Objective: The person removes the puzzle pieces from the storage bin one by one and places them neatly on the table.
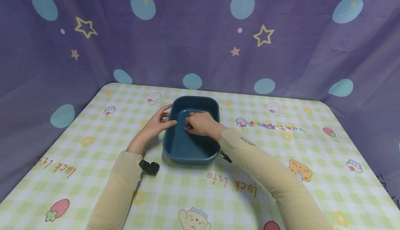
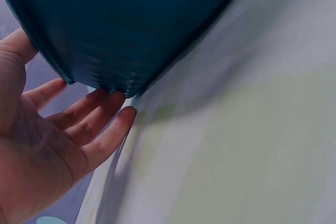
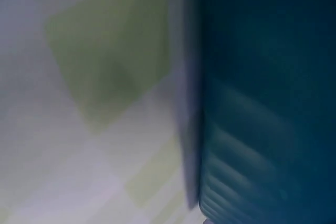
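A deep dark-teal rectangular tub [image 1: 187, 150] with rounded corners stands on the table. My left hand [image 1: 156, 123] holds its left side, the thumb over the rim and the fingers spread along the outer wall. In the left wrist view, the fingertips of that hand [image 2: 68, 135] lie against the tub's wall [image 2: 121, 30]. Inside the tub, low over its floor, my right hand [image 1: 202, 123] pinches a small pinkish piece [image 1: 187, 128], mostly hidden by the fingers. The right wrist view shows only the tub's outer side [image 3: 252, 103] and the cloth, not the hand.
To the right of the tub, a row of small colourful pieces [image 1: 275, 127] lies on the green checked tablecloth [image 1: 175, 191]. Printed pictures and lettering cover the cloth. A purple curtain [image 1: 193, 42] hangs behind the table. Dark wrist-worn gear [image 1: 150, 166] sits at my left cuff.
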`<state>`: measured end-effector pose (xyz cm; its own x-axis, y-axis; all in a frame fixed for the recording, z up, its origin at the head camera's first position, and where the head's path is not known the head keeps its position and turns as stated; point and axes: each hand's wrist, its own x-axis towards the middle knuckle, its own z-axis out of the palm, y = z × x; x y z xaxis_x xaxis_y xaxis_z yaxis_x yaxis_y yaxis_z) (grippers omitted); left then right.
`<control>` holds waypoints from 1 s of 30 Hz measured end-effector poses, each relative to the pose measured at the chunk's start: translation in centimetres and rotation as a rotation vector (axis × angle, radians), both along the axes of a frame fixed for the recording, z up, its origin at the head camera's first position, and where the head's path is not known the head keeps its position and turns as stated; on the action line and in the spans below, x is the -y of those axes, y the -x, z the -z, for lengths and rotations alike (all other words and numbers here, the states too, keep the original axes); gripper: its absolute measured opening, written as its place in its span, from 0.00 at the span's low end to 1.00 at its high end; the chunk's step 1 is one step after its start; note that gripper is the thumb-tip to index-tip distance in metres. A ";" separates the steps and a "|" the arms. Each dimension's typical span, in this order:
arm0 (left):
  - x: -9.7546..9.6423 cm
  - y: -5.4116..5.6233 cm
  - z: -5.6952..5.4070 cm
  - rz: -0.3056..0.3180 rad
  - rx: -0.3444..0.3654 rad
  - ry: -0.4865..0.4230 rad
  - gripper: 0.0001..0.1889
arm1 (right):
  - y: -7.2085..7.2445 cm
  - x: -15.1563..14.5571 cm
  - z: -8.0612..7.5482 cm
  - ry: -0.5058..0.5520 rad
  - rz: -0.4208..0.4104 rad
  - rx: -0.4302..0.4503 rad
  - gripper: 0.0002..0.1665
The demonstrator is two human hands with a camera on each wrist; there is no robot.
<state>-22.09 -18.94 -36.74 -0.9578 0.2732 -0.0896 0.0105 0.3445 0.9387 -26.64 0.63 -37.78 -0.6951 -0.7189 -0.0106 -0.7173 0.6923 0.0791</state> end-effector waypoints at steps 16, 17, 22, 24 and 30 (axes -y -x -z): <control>0.3 0.7 0.7 -0.007 0.004 -0.004 0.38 | 0.0 0.4 -0.5 -0.071 0.047 0.101 0.08; 0.3 0.8 1.0 -0.008 0.001 -0.008 0.38 | 0.0 0.4 -0.5 -0.069 0.047 0.097 0.08; 0.7 1.8 2.5 -0.010 -0.014 -0.003 0.38 | -0.2 0.1 -0.7 -0.066 0.050 0.097 0.08; 0.7 1.9 2.7 -0.011 -0.024 0.005 0.38 | -0.2 0.0 -0.8 -0.058 0.049 0.105 0.07; 0.7 1.7 2.6 -0.022 -0.041 0.014 0.38 | -0.5 -0.4 -1.3 -0.029 0.037 0.090 0.09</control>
<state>-23.84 -19.61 -39.34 -0.9666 0.2506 -0.0536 0.0412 0.3583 0.9327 -26.14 1.03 -36.49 -0.7164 -0.6912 -0.0945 -0.6964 0.7168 0.0363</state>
